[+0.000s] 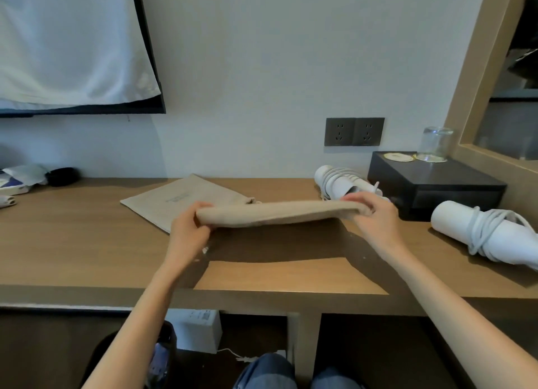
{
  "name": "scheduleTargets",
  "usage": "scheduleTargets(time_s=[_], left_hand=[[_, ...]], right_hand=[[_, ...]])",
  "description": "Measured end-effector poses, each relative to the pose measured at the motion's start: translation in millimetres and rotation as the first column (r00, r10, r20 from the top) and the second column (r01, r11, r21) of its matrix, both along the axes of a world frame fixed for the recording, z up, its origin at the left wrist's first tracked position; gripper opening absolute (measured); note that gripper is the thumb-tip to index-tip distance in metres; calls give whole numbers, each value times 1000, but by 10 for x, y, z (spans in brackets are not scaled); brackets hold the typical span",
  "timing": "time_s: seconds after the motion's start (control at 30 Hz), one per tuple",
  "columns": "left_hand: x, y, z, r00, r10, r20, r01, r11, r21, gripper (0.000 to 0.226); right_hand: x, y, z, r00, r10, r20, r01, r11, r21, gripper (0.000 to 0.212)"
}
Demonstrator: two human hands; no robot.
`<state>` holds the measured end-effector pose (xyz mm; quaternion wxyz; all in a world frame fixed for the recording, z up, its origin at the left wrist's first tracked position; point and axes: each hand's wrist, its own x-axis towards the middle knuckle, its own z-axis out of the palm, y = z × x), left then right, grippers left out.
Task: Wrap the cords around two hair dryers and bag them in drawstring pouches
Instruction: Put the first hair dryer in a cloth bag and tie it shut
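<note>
A beige drawstring pouch (276, 213) is held level above the wooden desk (87, 237). My left hand (189, 228) pinches its left end and my right hand (372, 216) grips its right end. A second beige pouch (180, 199) lies flat on the desk behind it. One white hair dryer (340, 181) with its cord wound round it lies at the back, partly hidden by my right hand. Another white hair dryer (495, 234), also wrapped in its cord, lies at the right edge of the view.
A black box (436, 187) holding a coaster and an upturned glass (435, 144) stands at the back right under two wall sockets (353, 131). Small packets and a black object (62, 176) sit at the far left. A wood-framed mirror (480, 68) borders the right.
</note>
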<state>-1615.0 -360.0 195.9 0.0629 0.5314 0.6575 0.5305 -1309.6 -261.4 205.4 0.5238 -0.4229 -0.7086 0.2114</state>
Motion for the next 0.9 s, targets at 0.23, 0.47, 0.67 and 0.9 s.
scheduleTargets(time_s=[0.23, 0.47, 0.67, 0.9], left_hand=[[95, 330, 644, 992, 46, 117, -83, 941, 329, 11], [-5, 698, 449, 985, 120, -126, -114, 992, 52, 24], [226, 666, 34, 918, 34, -394, -132, 966, -224, 42], [635, 479, -375, 850, -227, -476, -175, 731, -660, 57]], right_hand=[[-190, -37, 619, 913, -146, -380, 232, 954, 191, 19], [-215, 254, 284, 971, -237, 21, 237, 952, -192, 34], [-154, 238, -113, 851, -53, 522, 178, 965, -193, 42], [-223, 144, -386, 597, 248, 763, -24, 956, -292, 44]])
